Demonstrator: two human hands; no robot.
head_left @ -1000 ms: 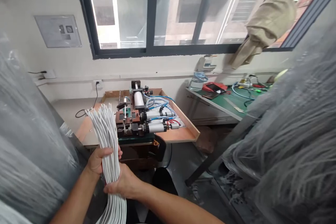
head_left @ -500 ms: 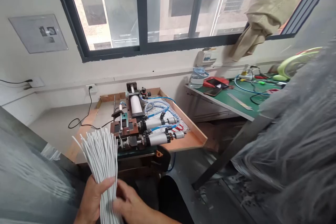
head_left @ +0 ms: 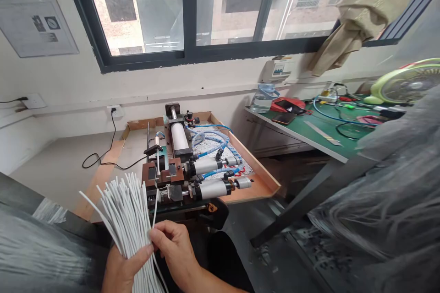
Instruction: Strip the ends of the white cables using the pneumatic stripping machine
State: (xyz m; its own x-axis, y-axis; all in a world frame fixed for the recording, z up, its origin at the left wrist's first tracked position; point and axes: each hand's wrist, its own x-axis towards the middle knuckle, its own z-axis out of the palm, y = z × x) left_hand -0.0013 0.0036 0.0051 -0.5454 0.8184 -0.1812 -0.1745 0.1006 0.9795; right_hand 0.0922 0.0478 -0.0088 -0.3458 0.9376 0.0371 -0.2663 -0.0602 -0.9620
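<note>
A thick bundle of white cables (head_left: pixel 129 219) fans out at its upper end. My left hand (head_left: pixel 123 268) is closed around it, thumb across the front. Between the thumb and fingers of my right hand (head_left: pixel 175 247) a single white cable (head_left: pixel 155 208) is pinched, standing slightly apart on the bundle's right side. The lower ends run out of the frame. Just beyond the hands stands a bench machine with silver pneumatic cylinders (head_left: pixel 209 188), a brown metal block (head_left: pixel 177 169) and blue air hoses (head_left: pixel 215 146).
The machine sits on a wooden-edged bench (head_left: pixel 264 183). Right of it, a green-topped table (head_left: pixel 302 132) holds a water jug (head_left: pixel 263 99), phones, cables and a green fan (head_left: pixel 409 82). Plastic-wrapped material (head_left: pixel 388 201) hangs at the right. A black cord (head_left: pixel 99 158) crosses the left benchtop.
My right hand has moved up along the bundle and now pinches one cable separated from the rest. The bundle leans a little more to the left, and the view has shifted slightly.
</note>
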